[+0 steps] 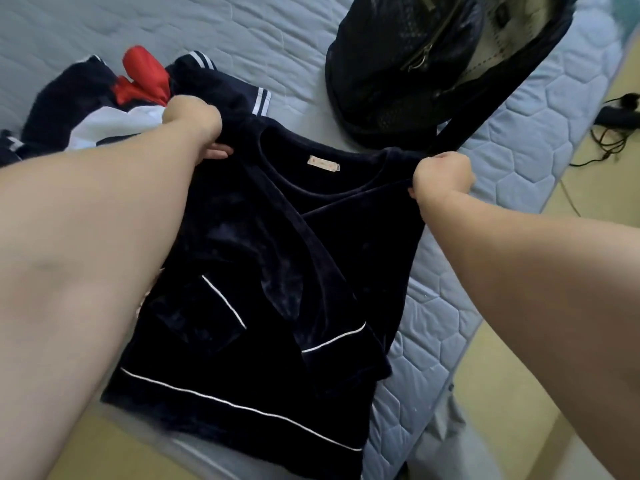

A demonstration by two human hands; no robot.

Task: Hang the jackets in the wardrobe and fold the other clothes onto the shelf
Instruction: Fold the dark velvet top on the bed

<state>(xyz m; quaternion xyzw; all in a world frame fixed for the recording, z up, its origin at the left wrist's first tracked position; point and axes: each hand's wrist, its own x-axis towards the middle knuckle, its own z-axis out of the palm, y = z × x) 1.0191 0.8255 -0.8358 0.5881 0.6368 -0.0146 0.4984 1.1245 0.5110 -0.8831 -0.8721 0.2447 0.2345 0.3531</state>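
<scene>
View from the person's head, looking down over both bare forearms at a dark navy velvet top (263, 271) with thin white piping, spread front-up on a pale blue quilted mattress (519, 161). The left hand (194, 126) has its fingers curled tightly round the top's left shoulder. The right hand (443, 176) is closed in a fist on the opposite shoulder, and the neckline is drawn taut between them, with a small tan label (323, 163) showing inside the collar. The hem lies near the mattress edge closest to the person. A piped chest pocket (197, 310) faces up, and one sleeve seems to cross the front with its cuff near the hem. Behind the left hand sits a rumpled navy sailor-style garment (69, 98) with white stripes and a red scarf (142, 77). At the far right lies a dark jacket (398, 64) with an open zip and pale lining. A dark strip of cloth runs from the right hand up towards it, and whether it belongs to the top or the jacket cannot be told. This looks like the start of folding the top. To do it well, keep the shoulders level and pull gently outwards to flatten the velvet. Lay it flat clear of the other clothes, free any cloth caught with the jacket, bring the sleeves inside the side seams, then fold hem to collar. Velvet slips and creases, so smooth it with flat palms.
</scene>
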